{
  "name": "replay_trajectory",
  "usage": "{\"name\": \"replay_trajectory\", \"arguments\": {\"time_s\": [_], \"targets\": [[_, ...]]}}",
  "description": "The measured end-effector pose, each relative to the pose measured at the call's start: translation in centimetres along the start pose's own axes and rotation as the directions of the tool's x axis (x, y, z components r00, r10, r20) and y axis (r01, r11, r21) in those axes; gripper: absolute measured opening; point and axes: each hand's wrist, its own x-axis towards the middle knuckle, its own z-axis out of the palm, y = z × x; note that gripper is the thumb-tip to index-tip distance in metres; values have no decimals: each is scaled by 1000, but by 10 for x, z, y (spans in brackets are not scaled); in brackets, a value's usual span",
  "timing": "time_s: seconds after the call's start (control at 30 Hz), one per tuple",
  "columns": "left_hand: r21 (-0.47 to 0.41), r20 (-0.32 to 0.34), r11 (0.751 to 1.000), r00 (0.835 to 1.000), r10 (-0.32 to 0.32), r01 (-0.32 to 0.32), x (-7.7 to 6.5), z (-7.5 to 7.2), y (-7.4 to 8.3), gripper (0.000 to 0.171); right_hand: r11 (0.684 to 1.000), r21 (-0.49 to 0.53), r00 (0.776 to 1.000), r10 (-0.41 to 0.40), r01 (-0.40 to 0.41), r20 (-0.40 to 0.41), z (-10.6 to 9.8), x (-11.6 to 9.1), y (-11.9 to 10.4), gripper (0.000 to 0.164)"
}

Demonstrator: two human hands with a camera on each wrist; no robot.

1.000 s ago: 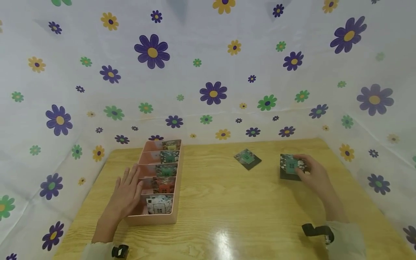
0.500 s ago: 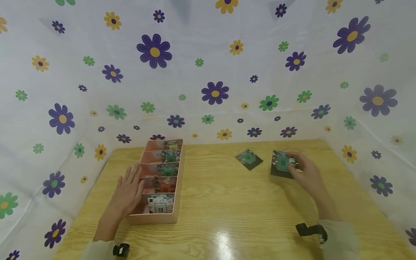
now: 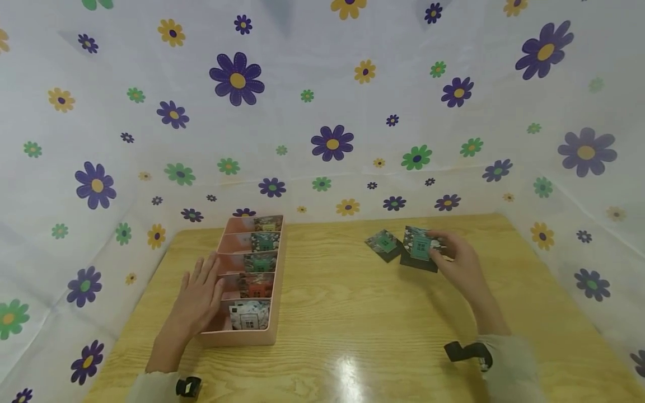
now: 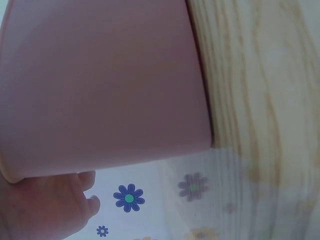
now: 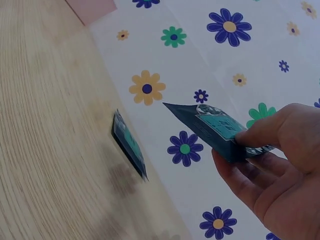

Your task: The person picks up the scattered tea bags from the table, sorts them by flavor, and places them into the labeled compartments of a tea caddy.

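My right hand [image 3: 461,263] pinches a dark green sachet [image 3: 419,249] between thumb and fingers, raised above the table on the right; the right wrist view shows the same sachet [image 5: 215,127] tilted in the grip. Just left of it, a second green sachet [image 3: 384,244] lies flat on the table. My left hand [image 3: 195,299] rests with straight fingers along the left side of a pink divided box [image 3: 274,313]. Each compartment holds sachets, among them white ones [image 3: 250,316], red ones [image 3: 256,285] and green ones [image 3: 259,262]. In the left wrist view the box wall [image 4: 105,85] covers much of that hand.
The wooden table [image 3: 327,296] extends between the box and the right hand. A white cloth with printed flowers [image 3: 322,84] surrounds its back and sides. Black camera mounts [image 3: 188,387] sit on both wrists.
My right hand has moved left with its sachet, bringing it close beside the one lying on the table. The left hand stays against the box.
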Motion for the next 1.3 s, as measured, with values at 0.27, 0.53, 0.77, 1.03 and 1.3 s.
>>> {"name": "replay_trajectory", "arguments": {"time_s": [0.27, 0.53, 0.77, 1.03, 1.3], "targets": [[4, 3, 1000, 1000, -10, 10, -3, 1, -1, 61, 998, 55, 1000, -9, 8, 20, 21, 9, -10, 35], [7, 3, 1000, 1000, -11, 11, -1, 0, -3, 61, 997, 58, 999, -42, 41, 16, 44, 20, -14, 35], [23, -10, 1000, 1000, 2, -2, 0, -3, -3, 60, 992, 95, 997, -79, 78, 4, 62, 27, -23, 33], [56, 4, 998, 1000, -6, 5, 0, -5, 1, 60, 990, 117, 997, -80, 78, 13, 83, 35, -31, 33], [55, 8, 998, 1000, -2, 2, 0, -2, 1, 60, 985, 148, 995, -96, 91, 26, 102, 40, -36, 33]]}}
